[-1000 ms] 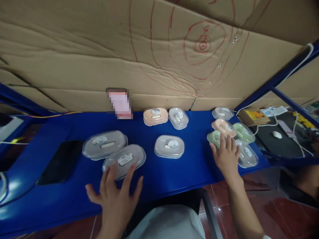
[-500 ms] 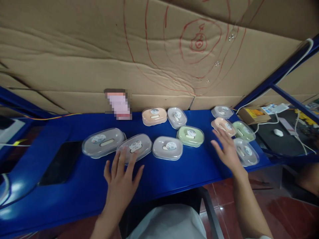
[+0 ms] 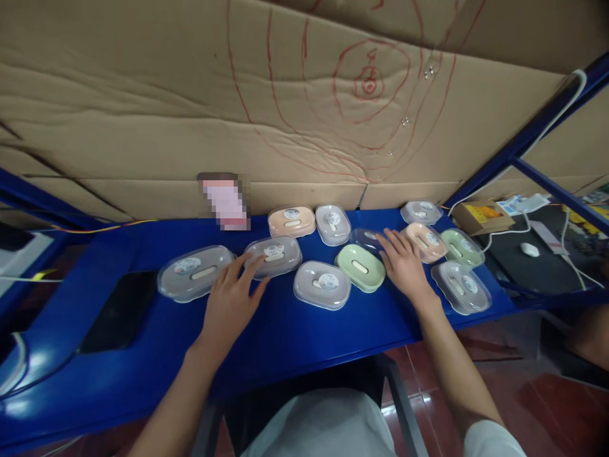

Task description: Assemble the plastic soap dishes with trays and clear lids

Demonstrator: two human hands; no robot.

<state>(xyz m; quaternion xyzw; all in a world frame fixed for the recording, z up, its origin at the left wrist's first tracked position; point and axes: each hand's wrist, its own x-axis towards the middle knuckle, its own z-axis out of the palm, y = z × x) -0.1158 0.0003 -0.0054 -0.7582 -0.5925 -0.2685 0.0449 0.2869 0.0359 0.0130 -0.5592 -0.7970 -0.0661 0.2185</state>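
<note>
While my left hand (image 3: 233,293) spreads its fingers at the near edge of a grey box (image 3: 280,245), my right hand (image 3: 405,265) is beside the green box (image 3: 360,269).
That green box sits on blue table (image 3: 266,336), clear lid (image 3: 363,238) just beyond it; my right fingertips are at the lid's right edge, slightly apart, pinching or not, can't tell. Farther: peach box (image 3: 291,231), then cardboard wall (image 3: 143,143).

The person's left hand (image 3: 238,285) is palm down with fingers spread, while the right hand (image 3: 403,266) angles inward from an outstretched forearm (image 3: 450,358), its fingers seemingly slightly curled.
</note>
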